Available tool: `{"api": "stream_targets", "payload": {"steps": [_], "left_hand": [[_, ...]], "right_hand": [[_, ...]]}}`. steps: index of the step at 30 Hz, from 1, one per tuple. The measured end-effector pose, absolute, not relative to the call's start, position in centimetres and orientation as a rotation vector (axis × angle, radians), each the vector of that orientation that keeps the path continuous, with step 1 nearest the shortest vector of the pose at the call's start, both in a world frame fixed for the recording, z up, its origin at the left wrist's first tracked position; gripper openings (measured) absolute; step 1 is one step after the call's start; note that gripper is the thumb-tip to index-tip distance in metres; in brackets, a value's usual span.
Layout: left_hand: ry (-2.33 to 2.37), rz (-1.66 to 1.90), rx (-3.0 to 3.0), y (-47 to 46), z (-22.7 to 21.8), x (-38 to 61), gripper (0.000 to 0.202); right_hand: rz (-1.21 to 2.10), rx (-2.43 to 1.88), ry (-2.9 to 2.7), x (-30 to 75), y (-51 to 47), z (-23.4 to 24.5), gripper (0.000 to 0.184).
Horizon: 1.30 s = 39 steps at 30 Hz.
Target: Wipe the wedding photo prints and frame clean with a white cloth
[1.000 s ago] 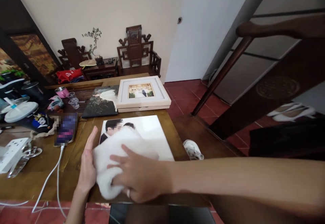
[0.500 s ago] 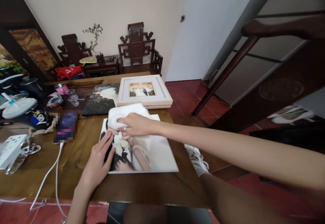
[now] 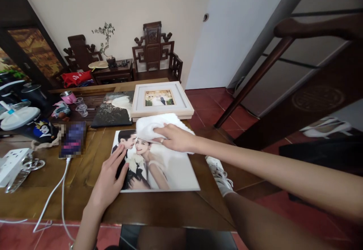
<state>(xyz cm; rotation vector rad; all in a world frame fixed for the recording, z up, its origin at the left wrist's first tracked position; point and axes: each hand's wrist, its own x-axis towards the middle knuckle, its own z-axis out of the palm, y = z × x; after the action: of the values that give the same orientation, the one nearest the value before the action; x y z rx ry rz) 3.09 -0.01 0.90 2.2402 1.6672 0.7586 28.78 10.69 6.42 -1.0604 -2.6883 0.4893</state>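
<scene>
A large glossy wedding photo print point(image 3: 167, 166) lies flat on the wooden table point(image 3: 159, 208). My left hand point(image 3: 109, 184) rests flat on its lower left corner, fingers spread. My right hand point(image 3: 176, 138) presses a folded white cloth point(image 3: 151, 127) against the print's top right part, fingers closed over the cloth.
Behind the print lie a white framed photo point(image 3: 160, 100) and a dark photo print point(image 3: 113, 110). A phone point(image 3: 72, 140) with a white cable, a power strip point(image 3: 13, 165), cups and clutter sit at the left. A dark stair rail point(image 3: 312, 87) rises at the right. Carved chairs stand by the wall.
My right hand swept the cloth from the print's near left corner up to its top, then rightward along the top. My left hand moved from the print's edge onto its lower left corner.
</scene>
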Motion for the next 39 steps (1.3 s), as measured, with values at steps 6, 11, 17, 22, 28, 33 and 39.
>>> {"api": "stream_targets", "payload": {"steps": [6,11,17,22,28,33,39], "left_hand": [[1.677,0.763,2.246,0.1,0.7,3.1,0.048],[1.69,0.742,2.257,0.2,0.7,3.0,0.048],[1.675,0.742,2.283,0.2,0.8,3.0,0.048],[1.661,0.732,2.317,0.2,0.5,2.7,0.048],[1.678,0.721,2.302,0.2,0.6,2.8,0.047],[1.685,0.738,2.265,0.1,1.0,3.0,0.048],[1.675,0.778,2.255,0.2,0.8,3.0,0.048]], "right_hand": [[0.361,-1.19,-2.668,30.6,7.1,5.0,0.028],[0.615,-1.006,-2.89,29.4,-0.2,5.9,0.033],[0.635,-0.655,-3.053,28.7,-2.9,6.0,0.034],[0.525,-0.556,-2.853,29.3,-0.2,3.6,0.029],[0.425,-0.825,-2.737,30.0,4.0,3.3,0.032],[0.229,-1.041,-2.547,30.7,6.6,2.9,0.031],[0.328,-1.049,-2.776,29.9,1.8,4.0,0.028]]}}
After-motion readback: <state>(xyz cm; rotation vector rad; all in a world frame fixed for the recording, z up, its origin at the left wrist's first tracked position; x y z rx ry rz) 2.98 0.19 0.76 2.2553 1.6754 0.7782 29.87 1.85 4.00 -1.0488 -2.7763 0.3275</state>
